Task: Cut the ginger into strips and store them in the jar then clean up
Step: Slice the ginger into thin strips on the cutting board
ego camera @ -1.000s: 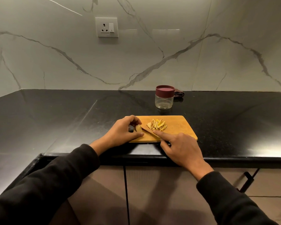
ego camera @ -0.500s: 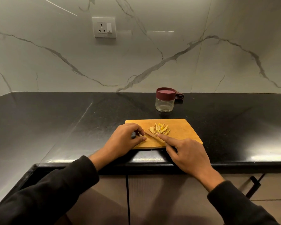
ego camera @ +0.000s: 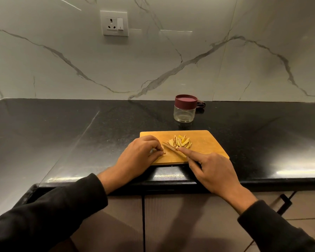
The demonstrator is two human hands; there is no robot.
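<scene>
A wooden cutting board [ego camera: 205, 142] lies on the black counter near its front edge. A pile of yellow ginger strips [ego camera: 180, 141] sits on the board's middle. My left hand [ego camera: 138, 157] pinches a small remaining ginger piece [ego camera: 163, 151] at the board's left side. My right hand [ego camera: 213, 171] grips a knife [ego camera: 173, 149], index finger laid along its back, the blade slanting between the ginger piece and the pile. A clear glass jar [ego camera: 185, 113] with a maroon lid on it stands behind the board.
A dark patterned item [ego camera: 201, 104] lies behind the jar against the marble wall. A wall socket [ego camera: 114, 23] is above. The black counter [ego camera: 62, 128] stretches left and right. Cabinet doors with a black handle [ego camera: 285, 203] sit below the counter edge.
The view tilted down slightly, so the board sits lower in frame. My left hand has closed tighter over the ginger piece, and the knife has shifted a little beside it.
</scene>
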